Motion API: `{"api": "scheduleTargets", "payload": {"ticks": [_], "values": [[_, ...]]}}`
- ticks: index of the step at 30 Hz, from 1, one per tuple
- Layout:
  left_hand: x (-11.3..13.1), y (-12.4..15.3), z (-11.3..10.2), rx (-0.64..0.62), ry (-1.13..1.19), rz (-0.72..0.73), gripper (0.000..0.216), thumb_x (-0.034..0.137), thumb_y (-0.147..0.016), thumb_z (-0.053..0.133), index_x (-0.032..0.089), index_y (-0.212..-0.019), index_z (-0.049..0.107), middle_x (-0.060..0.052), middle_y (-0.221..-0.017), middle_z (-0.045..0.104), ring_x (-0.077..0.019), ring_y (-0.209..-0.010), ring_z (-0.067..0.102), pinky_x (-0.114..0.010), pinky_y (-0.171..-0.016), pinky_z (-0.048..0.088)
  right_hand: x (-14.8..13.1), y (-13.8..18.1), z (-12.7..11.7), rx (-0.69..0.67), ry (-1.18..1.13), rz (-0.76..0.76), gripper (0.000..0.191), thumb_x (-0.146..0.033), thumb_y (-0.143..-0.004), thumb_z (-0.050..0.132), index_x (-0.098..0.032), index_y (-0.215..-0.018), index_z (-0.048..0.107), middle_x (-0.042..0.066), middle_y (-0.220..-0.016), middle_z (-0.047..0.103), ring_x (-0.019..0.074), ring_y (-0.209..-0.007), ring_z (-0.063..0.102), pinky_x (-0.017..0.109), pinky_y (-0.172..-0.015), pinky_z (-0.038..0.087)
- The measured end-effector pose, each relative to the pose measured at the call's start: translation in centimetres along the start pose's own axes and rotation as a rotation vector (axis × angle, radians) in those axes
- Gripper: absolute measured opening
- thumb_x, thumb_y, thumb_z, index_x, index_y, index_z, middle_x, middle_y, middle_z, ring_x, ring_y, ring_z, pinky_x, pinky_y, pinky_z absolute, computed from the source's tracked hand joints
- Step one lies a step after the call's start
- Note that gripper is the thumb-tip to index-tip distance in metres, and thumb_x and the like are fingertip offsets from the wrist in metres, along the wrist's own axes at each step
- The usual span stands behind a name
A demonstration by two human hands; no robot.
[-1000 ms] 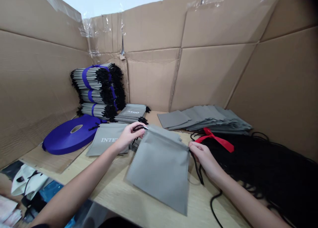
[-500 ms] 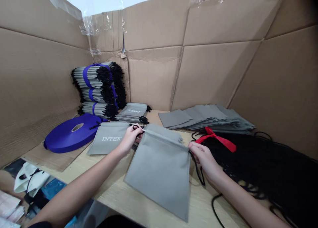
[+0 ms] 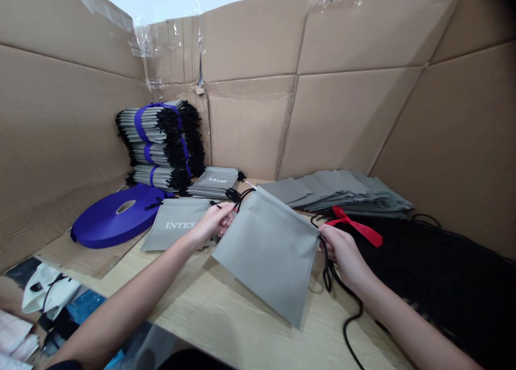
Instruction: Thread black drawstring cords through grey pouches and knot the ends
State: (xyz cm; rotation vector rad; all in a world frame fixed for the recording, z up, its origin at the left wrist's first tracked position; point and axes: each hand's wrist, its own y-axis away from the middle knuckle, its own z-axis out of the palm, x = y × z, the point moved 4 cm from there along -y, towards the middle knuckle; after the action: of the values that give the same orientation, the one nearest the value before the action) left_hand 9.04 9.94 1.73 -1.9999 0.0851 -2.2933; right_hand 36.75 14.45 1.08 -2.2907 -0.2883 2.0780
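A grey drawstring bag [image 3: 269, 249] hangs tilted in front of me, its plain side facing me. My left hand [image 3: 217, 219] is closed on black cord [image 3: 244, 194] that comes from the bag's upper left corner. A thin pale tip [image 3: 250, 185] sticks out at that same corner; I cannot tell what it is. My right hand [image 3: 342, 252] pinches the upper right corner, where a black cord [image 3: 327, 276] loops down and trails over the table. Just left of my left hand lies a finished-looking grey bag [image 3: 171, 236] marked INTEX.
Bundled grey bags [image 3: 151, 144] with purple bands are stacked at back left, behind a purple ribbon roll [image 3: 116, 219]. A small bag pile [image 3: 215, 181] and loose grey pouches [image 3: 338, 190] lie farther back. Black cords [image 3: 423, 273] with a red tie [image 3: 357, 227] cover the right. Cardboard walls [image 3: 250, 117] enclose the table.
The bag has moved up and right, away from me, and tilted more. My left hand's grip has shifted off the corner onto the cord, and my right hand has moved slightly right.
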Motion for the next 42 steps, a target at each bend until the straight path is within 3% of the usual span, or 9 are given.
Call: {"api": "scheduleTargets", "payload": {"ticks": [6,15,20,24,28,30,33,38,42], "values": [[-1.0,-0.1,0.0,-0.061,-0.088,0.026,0.027,0.034,-0.062,0.072,0.015,-0.075,0.057,0.002,-0.067,0.056,-0.0079,-0.054,0.048,-0.018,-0.049,0.035,-0.5,0.2,-0.3,0.032,0.020,-0.007,0.032,-0.043,-0.071,0.049,-0.022,-0.056,0.029,-0.008,-0.049,0.019,0.0076,-0.042,0.015,0.023,-0.040,0.013],[0.6,-1.2,-2.5,0.149,0.024,0.163,0.025,0.034,-0.064,0.070,0.012,-0.069,0.058,0.002,-0.061,0.055,-0.0067,-0.047,0.047,-0.018,-0.045,0.037,-0.9,-0.3,-1.1,-0.068,0.072,-0.171,0.024,-0.035,-0.073,0.048,-0.021,-0.057,0.036,-0.006,-0.053,0.023,0.0098,-0.047,0.020,0.024,-0.043,0.015],[1.7,-1.1,-4.5,0.217,0.199,0.237,0.019,0.030,-0.069,0.067,0.015,-0.072,0.055,-0.001,-0.082,0.060,-0.0108,-0.071,0.058,-0.022,-0.067,0.047,-1.3,-0.9,-1.9,-0.059,0.168,-0.257,0.021,-0.031,-0.073,0.048,-0.020,-0.057,0.038,-0.005,-0.053,0.032,0.0108,-0.050,0.029,0.024,-0.046,0.022],[2.7,-0.8,-4.9,0.148,0.581,0.253,0.010,0.024,-0.077,0.058,0.017,-0.073,0.052,-0.002,-0.092,0.062,-0.0157,-0.090,0.059,-0.033,-0.084,0.046,-0.9,-1.5,-2.4,-0.039,0.230,-0.296,0.021,-0.031,-0.073,0.048,-0.020,-0.057,0.040,-0.004,-0.054,0.036,0.0116,-0.051,0.033,0.025,-0.048,0.024],[3.5,0.0,-3.8,-0.002,0.828,0.227,0.011,0.023,-0.083,0.048,0.018,-0.074,0.052,0.004,-0.062,0.054,-0.0098,-0.067,0.058,-0.035,-0.087,0.045,-0.5,-1.5,-1.9,-0.085,0.288,-0.278,0.021,-0.031,-0.073,0.048,-0.020,-0.057,0.039,-0.004,-0.053,0.033,0.0116,-0.051,0.030,0.025,-0.047,0.021],[3.7,0.3,-3.2,-0.052,0.738,0.230,0.013,0.026,-0.084,0.050,0.019,-0.073,0.051,0.009,-0.048,0.038,-0.0056,-0.046,0.044,-0.029,-0.075,0.048,-0.4,-1.4,-1.7,-0.096,0.289,-0.263,0.023,-0.032,-0.073,0.048,-0.021,-0.056,0.038,-0.004,-0.054,0.032,0.0118,-0.051,0.030,0.025,-0.048,0.021],[3.6,0.4,-2.6,-0.069,0.472,0.242,0.017,0.030,-0.079,0.059,0.019,-0.072,0.049,0.010,-0.045,0.028,-0.0044,-0.040,0.032,-0.020,-0.055,0.041,-0.5,-1.2,-1.5,-0.100,0.277,-0.254,0.025,-0.034,-0.072,0.048,-0.021,-0.055,0.037,-0.004,-0.053,0.032,0.0119,-0.051,0.030,0.025,-0.048,0.021],[2.4,-0.2,-1.6,-0.064,-0.018,0.269,0.026,0.032,-0.073,0.065,0.017,-0.092,0.059,0.005,-0.055,0.049,-0.0079,-0.052,0.046,-0.020,-0.055,0.038,-0.5,-1.1,-1.4,-0.115,0.262,-0.260,0.023,-0.033,-0.073,0.048,-0.020,-0.056,0.039,-0.005,-0.053,0.031,0.0113,-0.050,0.029,0.024,-0.047,0.020],[1.6,-0.3,-1.2,-0.043,-0.124,0.261,0.028,0.032,-0.074,0.062,0.013,-0.095,0.064,-0.002,-0.068,0.060,-0.0117,-0.062,0.053,-0.023,-0.061,0.040,-0.7,-0.9,-1.3,-0.105,0.268,-0.267,0.023,-0.032,-0.073,0.048,-0.020,-0.056,0.038,-0.005,-0.053,0.030,0.0111,-0.050,0.028,0.024,-0.047,0.020]]}}
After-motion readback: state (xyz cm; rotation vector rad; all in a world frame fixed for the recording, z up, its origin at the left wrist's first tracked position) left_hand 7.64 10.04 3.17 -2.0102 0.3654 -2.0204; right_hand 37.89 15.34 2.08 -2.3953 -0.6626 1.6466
